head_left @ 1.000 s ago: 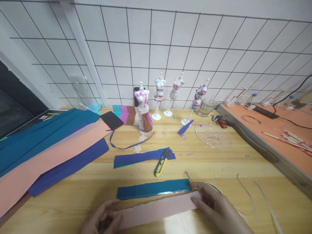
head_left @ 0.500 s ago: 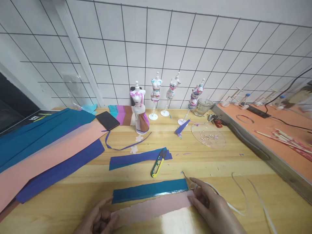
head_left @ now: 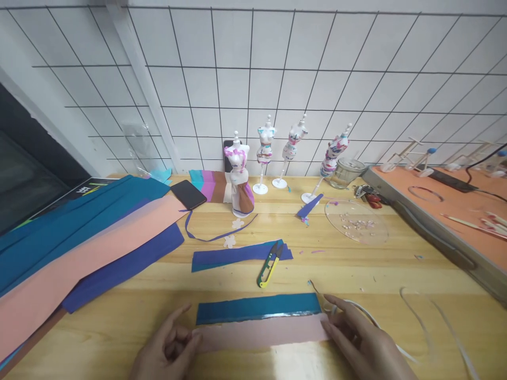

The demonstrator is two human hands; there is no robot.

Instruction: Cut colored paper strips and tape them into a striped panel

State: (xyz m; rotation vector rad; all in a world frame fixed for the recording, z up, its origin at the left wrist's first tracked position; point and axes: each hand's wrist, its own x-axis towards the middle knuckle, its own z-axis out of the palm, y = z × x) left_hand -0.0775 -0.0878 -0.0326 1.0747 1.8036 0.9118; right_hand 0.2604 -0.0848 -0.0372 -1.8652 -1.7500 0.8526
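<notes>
A pale pink strip [head_left: 261,335] is stretched between my two hands near the front of the table. My left hand [head_left: 168,343] pinches its left end, with the index finger lifted away. At the other end, my right hand [head_left: 358,335] grips the strip between thumb and fingers. Directly behind it lies a teal strip [head_left: 257,307] with a shiny strip along its front edge; the pink strip's upper edge meets or overlaps that edge. Beyond are yellow-and-green thread snips [head_left: 270,265], resting on a purple strip [head_left: 233,255] with teal under it.
Several small dress forms [head_left: 238,163] stand by the tiled wall. Large coloured sheets [head_left: 99,237] and a dark phone [head_left: 188,195] lie left. At right are a clear round plate [head_left: 356,221] with tiny beads, a glass jar [head_left: 345,173], white ribbon [head_left: 420,316] and an orange-topped surface [head_left: 428,206].
The pink strip has turned more level and now lies closer along the teal strip's front edge. Both hands still hold its ends. The whole view has shifted, so everything appears further right.
</notes>
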